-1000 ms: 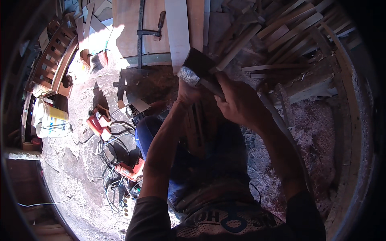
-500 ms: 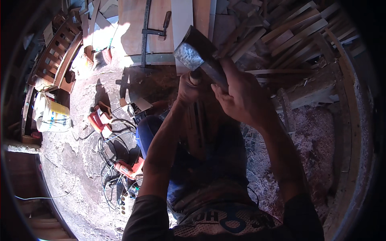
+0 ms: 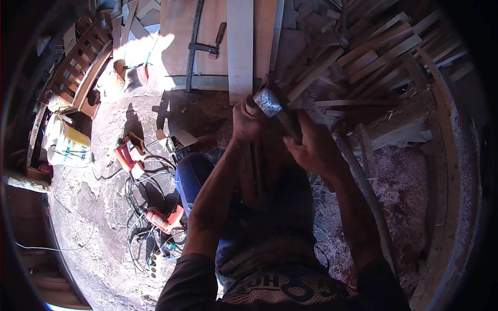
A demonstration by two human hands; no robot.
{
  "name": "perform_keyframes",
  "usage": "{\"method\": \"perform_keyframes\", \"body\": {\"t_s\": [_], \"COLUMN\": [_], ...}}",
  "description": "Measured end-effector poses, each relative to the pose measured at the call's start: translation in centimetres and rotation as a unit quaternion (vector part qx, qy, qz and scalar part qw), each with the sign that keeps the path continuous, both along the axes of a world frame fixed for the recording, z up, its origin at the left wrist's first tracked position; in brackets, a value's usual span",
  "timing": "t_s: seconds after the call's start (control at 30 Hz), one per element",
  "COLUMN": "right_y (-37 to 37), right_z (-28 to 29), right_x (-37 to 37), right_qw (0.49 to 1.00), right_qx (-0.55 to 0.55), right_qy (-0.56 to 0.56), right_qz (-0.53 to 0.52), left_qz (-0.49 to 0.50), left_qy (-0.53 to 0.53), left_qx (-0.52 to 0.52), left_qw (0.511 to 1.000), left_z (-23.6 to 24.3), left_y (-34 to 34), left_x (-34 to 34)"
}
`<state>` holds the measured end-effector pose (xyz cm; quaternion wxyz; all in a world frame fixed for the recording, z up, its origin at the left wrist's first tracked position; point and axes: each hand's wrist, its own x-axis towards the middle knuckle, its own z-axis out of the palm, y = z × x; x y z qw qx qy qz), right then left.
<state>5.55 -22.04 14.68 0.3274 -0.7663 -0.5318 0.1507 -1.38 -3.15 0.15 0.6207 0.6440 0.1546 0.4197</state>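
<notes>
Over lap (image 3: pixel 285 207) | left hand (image 3: pixel 247 124) curled round round-ended handle (image 3: pixel 252 107) | right hand (image 3: pixel 314 147) gripping scuffed metal-headed hammer (image 3: pixel 267 103)

Lettered items: two, a bucket and a shirt.
White bucket (image 3: pixel 59 147), at left: blue lettering (image 3: pixel 72 157) on its side, beneath a yellow printed band (image 3: pixel 78 138); small, partly legible. Dark shirt (image 3: pixel 244 294), lower edge: large dark capitals (image 3: pixel 269 281) beside a bigger looped character (image 3: pixel 296 290), over a paler dotted panel; remainder lost in folds and shade.

Steep downward fisheye view from the head
Near above left hand (image 3: pixel 246 125) and right hand (image 3: pixel 317 147), facing boards (image 3: pixel 240 46) ahead.
</notes>
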Motion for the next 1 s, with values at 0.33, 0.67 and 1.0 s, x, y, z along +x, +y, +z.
{"method": "perform_keyframes", "body": {"t_s": [0.33,0.67,1.0], "right_y": [-1.9,0.7,2.4], "right_z": [0.9,3.4,-3.1], "right_x": [0.4,-0.8,1.6], "right_qw": [0.996,0.990,0.982], "right_qx": [0.064,0.136,0.061], "right_qy": [0.045,-0.024,-0.158], "right_qz": [-0.037,0.003,0.078], "left_qz": [0.014,-0.040,0.040], "left_qy": [0.085,0.005,0.011], "left_qx": [0.054,-0.016,0.290], "left_qw": [0.995,0.999,0.956], "left_z": [-0.8,-1.2,-2.0], "left_y": [0.0,0.8,1.5], "left_x": [0.7,-1.1,-0.1]}}
